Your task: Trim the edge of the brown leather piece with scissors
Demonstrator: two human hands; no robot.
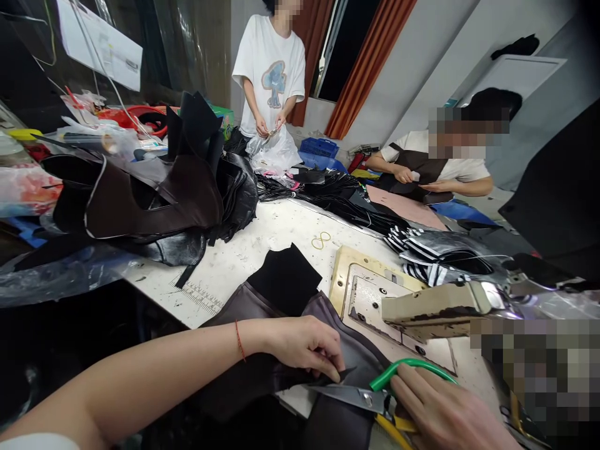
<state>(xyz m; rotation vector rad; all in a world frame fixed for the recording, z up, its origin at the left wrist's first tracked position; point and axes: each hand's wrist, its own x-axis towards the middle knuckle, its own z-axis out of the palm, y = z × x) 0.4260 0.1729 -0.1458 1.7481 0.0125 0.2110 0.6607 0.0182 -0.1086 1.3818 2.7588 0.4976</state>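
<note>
My left hand (312,347) is closed in a pinch on an edge of a dark brown leather-like piece (360,347) lying over the near table edge. A pair of scissors (354,395) is in my right hand (445,400), its fingers wrapped round the handles, one green and one yellow. The blades point left, just below my left fingertips and against the piece. Whether they are cutting through it I cannot tell. A black fabric panel (285,275) lies beyond, its near edge meeting the brown piece.
A cream sewing machine (431,306) stands at right. Stacked dark leather pieces (154,200) are at left, black strips (337,200) along the back. A rubber band (321,240) lies on the white table (272,219). Two people (272,75) work across from me.
</note>
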